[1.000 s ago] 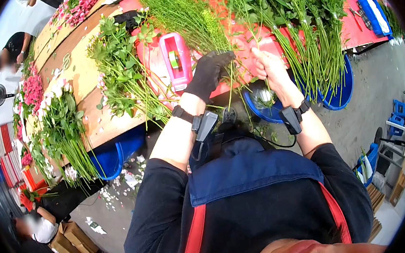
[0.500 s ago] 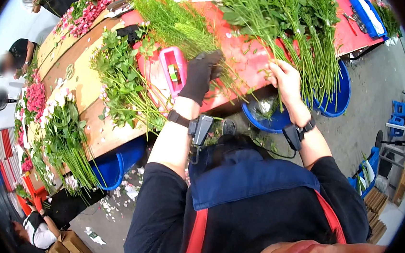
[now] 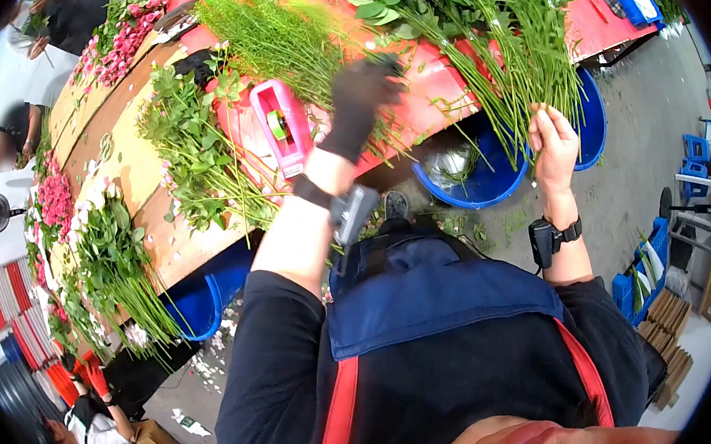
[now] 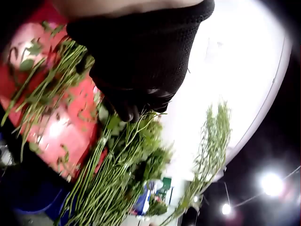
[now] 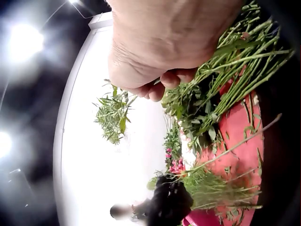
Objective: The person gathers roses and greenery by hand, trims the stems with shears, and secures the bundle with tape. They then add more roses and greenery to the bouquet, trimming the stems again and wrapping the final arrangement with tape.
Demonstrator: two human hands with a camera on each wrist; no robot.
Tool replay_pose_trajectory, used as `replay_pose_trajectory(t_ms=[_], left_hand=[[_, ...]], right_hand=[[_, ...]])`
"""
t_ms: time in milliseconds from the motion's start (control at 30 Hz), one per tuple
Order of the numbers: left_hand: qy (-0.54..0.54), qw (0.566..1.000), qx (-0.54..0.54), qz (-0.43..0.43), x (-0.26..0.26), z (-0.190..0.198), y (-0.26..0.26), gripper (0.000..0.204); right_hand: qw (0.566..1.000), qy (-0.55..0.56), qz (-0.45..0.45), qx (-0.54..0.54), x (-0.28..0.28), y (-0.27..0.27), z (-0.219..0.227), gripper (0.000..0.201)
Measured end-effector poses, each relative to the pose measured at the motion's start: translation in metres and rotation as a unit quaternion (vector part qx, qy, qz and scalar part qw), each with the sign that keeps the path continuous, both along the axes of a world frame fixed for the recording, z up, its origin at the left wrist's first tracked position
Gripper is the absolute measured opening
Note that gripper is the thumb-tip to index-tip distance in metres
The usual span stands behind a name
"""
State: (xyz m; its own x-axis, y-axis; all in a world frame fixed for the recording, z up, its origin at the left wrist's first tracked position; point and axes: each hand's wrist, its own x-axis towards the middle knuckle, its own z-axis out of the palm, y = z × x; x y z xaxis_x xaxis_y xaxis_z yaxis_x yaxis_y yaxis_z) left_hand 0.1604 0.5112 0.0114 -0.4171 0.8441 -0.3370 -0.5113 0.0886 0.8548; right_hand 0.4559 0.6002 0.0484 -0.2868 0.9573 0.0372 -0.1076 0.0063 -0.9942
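Note:
My left hand (image 3: pixel 365 94), in a black glove, is over the red-covered table edge beside a feathery green bunch (image 3: pixel 272 43). It is blurred in the head view; its fingers hang loosely bent in the left wrist view, and I see nothing held in them. My bare right hand (image 3: pixel 553 139) is out past the table edge, in front of the tied bunches (image 3: pixel 519 64). Thumb and fingers pinch a thin green stem, mostly hidden by the hand; its leafy tip (image 5: pixel 114 117) shows beyond the fingers. That sprig (image 4: pixel 211 146) also stands against the white background.
A pink tape dispenser (image 3: pixel 282 131) stands left of the gloved hand, with leafy flower stems (image 3: pixel 188 144) beyond it. Blue buckets (image 3: pixel 476 199) sit below the table edge. Cut stem bits (image 3: pixel 446 100) litter the red cover. Other people (image 3: pixel 95 431) work at the left.
My hands have moved apart: the right went right and outward with the stem, while the left drew away from it. The view has swung slightly right.

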Motion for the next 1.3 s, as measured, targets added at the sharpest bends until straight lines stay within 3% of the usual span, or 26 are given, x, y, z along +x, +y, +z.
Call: replay_pose_trajectory(t_ms=[33,67,100,133,167,233,300,333,367,433,533,567,700,767,800,833,900,933,967,1033,1100,1133,1200,1233,1267,1300], left_hand=[[0.129,0.989,0.062,-0.030,0.029,-0.022,-0.004,0.023],[0.185,0.976,-0.057,-0.096,0.057,-0.006,-0.005,0.035],[0.314,0.926,-0.136,-0.157,0.080,0.004,-0.013,0.049],[0.292,0.936,-0.088,-0.176,0.097,-0.012,-0.023,0.053],[0.300,0.909,-0.017,-0.290,0.099,-0.033,-0.021,0.050],[0.289,0.851,-0.100,-0.427,0.090,-0.019,-0.017,0.047],[0.258,0.912,-0.050,-0.313,0.077,0.003,-0.021,0.043],[0.115,0.949,-0.039,-0.291,0.062,0.020,-0.022,0.052],[0.028,0.973,0.085,-0.211,0.055,0.013,-0.020,0.065],[-0.096,0.975,0.156,-0.123,0.032,0.036,-0.028,0.068],[-0.264,0.938,0.217,-0.054,-0.004,0.040,-0.042,0.052],[-0.183,0.958,0.216,-0.056,-0.011,0.028,-0.051,0.048],[0.025,0.978,0.204,-0.039,-0.016,0.035,-0.107,0.032],[-0.043,0.963,0.267,0.000,-0.009,0.017,-0.131,0.035],[-0.066,0.990,0.119,0.025,-0.008,0.037,-0.142,0.040],[-0.119,0.984,0.130,0.031,-0.006,0.038,-0.155,0.043],[-0.211,0.958,0.182,0.064,-0.004,0.038,-0.183,0.045],[-0.211,0.955,0.195,0.067,-0.008,0.041,-0.202,0.046],[-0.211,0.952,0.210,0.069,-0.014,0.044,-0.226,0.049],[-0.184,0.969,0.136,0.098,-0.023,0.040,-0.277,0.045],[-0.187,0.968,0.140,0.093,-0.038,0.034,-0.322,0.042],[-0.219,0.952,0.173,0.126,-0.042,-0.005,-0.345,0.041],[-0.241,0.933,0.196,0.180,-0.058,-0.002,-0.385,0.033],[-0.297,0.909,0.199,0.215,-0.067,0.008,-0.405,0.029],[-0.291,0.906,0.189,0.241,-0.075,0.005,-0.424,0.028],[-0.284,0.904,0.179,0.265,-0.084,0.002,-0.441,0.027]], right_hand=[[1.000,-0.003,-0.012,0.011,0.003,0.001,0.001,0.016],[1.000,-0.002,-0.016,0.011,0.007,0.003,0.001,0.015],[1.000,-0.006,-0.015,0.000,0.010,0.002,0.000,0.015],[1.000,-0.009,-0.013,-0.009,0.012,0.002,0.000,0.015],[1.000,-0.011,-0.012,-0.014,0.012,0.004,0.001,0.015],[1.000,-0.027,0.000,-0.011,0.011,0.000,0.001,0.015],[0.998,-0.051,0.026,-0.013,0.011,-0.006,-0.005,0.015],[0.995,-0.086,0.043,-0.004,0.009,-0.013,-0.008,0.016],[0.991,-0.120,0.062,0.005,0.005,-0.022,-0.010,0.016],[0.976,-0.176,0.124,0.027,-0.005,-0.040,-0.009,0.013],[0.925,-0.222,0.227,0.206,-0.018,-0.061,-0.033,0.011],[0.899,-0.241,0.266,0.251,-0.022,-0.067,-0.037,0.012],[0.886,-0.238,0.315,0.242,-0.048,-0.092,-0.054,0.030],[0.897,-0.203,0.382,0.090,-0.070,-0.108,-0.048,0.043],[0.884,-0.235,0.398,0.068,-0.084,-0.120,-0.045,0.046],[0.848,-0.292,0.430,0.098,-0.108,-0.135,-0.013,0.039],[0.774,-0.319,0.503,0.213,-0.129,-0.164,-0.021,0.036],[0.771,-0.293,0.527,0.204,-0.141,-0.183,-0.019,0.035],[0.741,-0.320,0.564,0.178,-0.153,-0.199,-0.010,0.035],[0.692,-0.339,0.606,0.198,-0.171,-0.227,-0.009,0.040],[0.637,-0.283,0.689,0.197,-0.191,-0.248,-0.013,0.042],[0.608,-0.256,0.725,0.197,-0.204,-0.257,-0.014,0.043],[0.649,-0.232,0.717,0.106,-0.239,-0.267,-0.004,0.046],[0.718,-0.225,0.656,0.063,-0.258,-0.269,-0.018,0.046],[0.789,-0.264,0.529,0.167,-0.286,-0.273,-0.030,0.041],[0.833,-0.298,0.462,0.058,-0.316,-0.272,-0.039,0.044]])
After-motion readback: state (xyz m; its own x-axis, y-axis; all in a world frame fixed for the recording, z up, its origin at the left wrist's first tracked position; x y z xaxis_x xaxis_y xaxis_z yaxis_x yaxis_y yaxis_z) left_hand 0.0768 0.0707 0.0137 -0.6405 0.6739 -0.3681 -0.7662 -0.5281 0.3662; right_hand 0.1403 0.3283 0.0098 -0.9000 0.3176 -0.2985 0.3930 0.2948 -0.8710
